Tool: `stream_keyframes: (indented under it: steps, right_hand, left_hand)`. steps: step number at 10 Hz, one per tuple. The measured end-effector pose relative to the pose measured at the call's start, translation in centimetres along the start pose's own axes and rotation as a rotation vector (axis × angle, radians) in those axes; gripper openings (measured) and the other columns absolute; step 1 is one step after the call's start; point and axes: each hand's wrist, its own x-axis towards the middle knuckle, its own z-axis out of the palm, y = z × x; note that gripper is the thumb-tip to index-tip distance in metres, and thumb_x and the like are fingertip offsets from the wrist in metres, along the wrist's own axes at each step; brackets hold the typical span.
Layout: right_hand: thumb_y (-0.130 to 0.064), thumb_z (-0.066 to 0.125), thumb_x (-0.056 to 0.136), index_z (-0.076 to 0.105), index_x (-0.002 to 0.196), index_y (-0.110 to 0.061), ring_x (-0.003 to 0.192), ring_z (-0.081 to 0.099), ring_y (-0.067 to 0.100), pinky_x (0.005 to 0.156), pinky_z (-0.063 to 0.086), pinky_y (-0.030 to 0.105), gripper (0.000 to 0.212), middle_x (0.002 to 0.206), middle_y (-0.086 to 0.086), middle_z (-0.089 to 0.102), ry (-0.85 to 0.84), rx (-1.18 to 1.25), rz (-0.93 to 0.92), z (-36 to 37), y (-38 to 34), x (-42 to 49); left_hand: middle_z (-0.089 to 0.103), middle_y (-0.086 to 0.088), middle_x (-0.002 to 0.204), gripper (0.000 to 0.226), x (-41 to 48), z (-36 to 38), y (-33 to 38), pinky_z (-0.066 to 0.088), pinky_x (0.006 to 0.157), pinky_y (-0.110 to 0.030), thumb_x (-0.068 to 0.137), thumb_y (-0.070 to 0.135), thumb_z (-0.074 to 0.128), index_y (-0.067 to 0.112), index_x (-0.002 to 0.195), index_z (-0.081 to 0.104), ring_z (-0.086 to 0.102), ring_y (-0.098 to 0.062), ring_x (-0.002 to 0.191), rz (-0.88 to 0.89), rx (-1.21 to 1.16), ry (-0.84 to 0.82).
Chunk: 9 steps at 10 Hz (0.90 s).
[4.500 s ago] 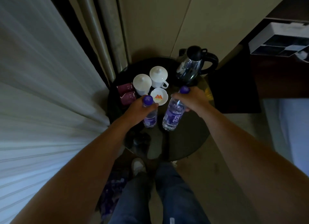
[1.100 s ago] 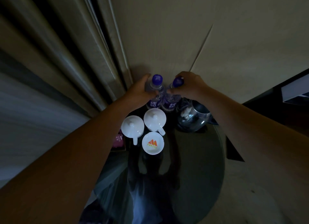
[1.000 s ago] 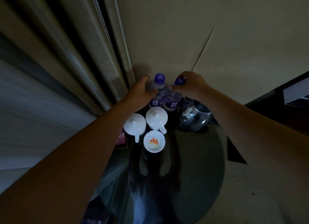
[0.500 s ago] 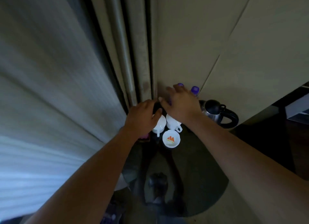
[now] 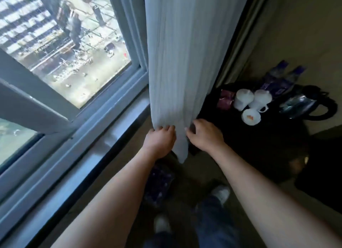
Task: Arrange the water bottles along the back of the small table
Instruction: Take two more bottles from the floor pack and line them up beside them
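Purple-capped and clear, the two water bottles (image 5: 279, 77) stand upright and touching at the back edge of the small table (image 5: 259, 136), against the wall, behind the white cups (image 5: 251, 99) and beside the kettle (image 5: 303, 105). Both hands are off them, down at the table's front left corner. The left hand (image 5: 160, 140) and the right hand (image 5: 204, 134) pinch the lower edge of the sheer curtain (image 5: 185, 62) between them. The bottles lie ahead and to the right, well apart from either hand, with the right hand nearer. Their placing looks done to me.
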Motion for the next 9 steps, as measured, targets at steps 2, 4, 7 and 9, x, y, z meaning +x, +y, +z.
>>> stream_keyframes:
  steps: [2,4,7,9]
  right_hand:
    - [-0.046,0.045,0.087,0.057,0.112,-0.01,0.101,0.059,0.037,0.08,0.052,0.045,0.045,0.11,0.016,0.064,-0.155,-0.054,-0.084,9.4,-2.4,-1.9]
    - [-0.043,0.047,0.087,0.062,0.099,-0.012,0.085,0.061,0.034,0.067,0.054,0.04,0.036,0.093,0.013,0.065,-0.23,0.003,-0.147,20.8,-0.9,-2.4]
    - [-0.02,0.05,0.091,0.061,0.106,-0.005,0.107,0.057,0.032,0.082,0.046,0.035,0.024,0.114,0.019,0.063,-0.607,0.118,-0.179,40.9,5.1,-2.2]
    - [-0.063,0.071,0.033,0.065,0.095,-0.018,0.086,0.055,0.034,0.08,0.043,0.043,0.077,0.094,0.01,0.066,0.331,1.376,-0.136,51.7,3.8,-0.3]
  left_hand:
    - [0.063,-0.01,0.098,0.028,-7.3,7.6,-6.4,0.048,0.068,-0.042,0.091,0.041,0.039,0.019,0.097,0.057,0.062,-0.036,0.088,-0.153,-0.041,-0.076]
    - [0.053,-0.011,0.13,0.049,-10.8,18.6,-9.8,0.042,0.091,-0.047,0.088,0.049,0.039,0.024,0.129,0.04,0.053,-0.036,0.112,-0.396,-0.164,-0.285]
    - [0.032,-0.012,0.153,0.07,-10.6,37.6,-13.2,0.04,0.104,-0.042,0.09,0.038,0.052,0.019,0.149,0.02,0.038,-0.034,0.134,-0.426,-0.365,-0.394]
    - [0.027,-0.004,0.154,0.069,-7.7,46.1,-16.5,0.039,0.103,-0.046,0.087,0.039,0.056,0.029,0.145,0.02,0.036,-0.033,0.135,-0.525,-0.367,-0.36]
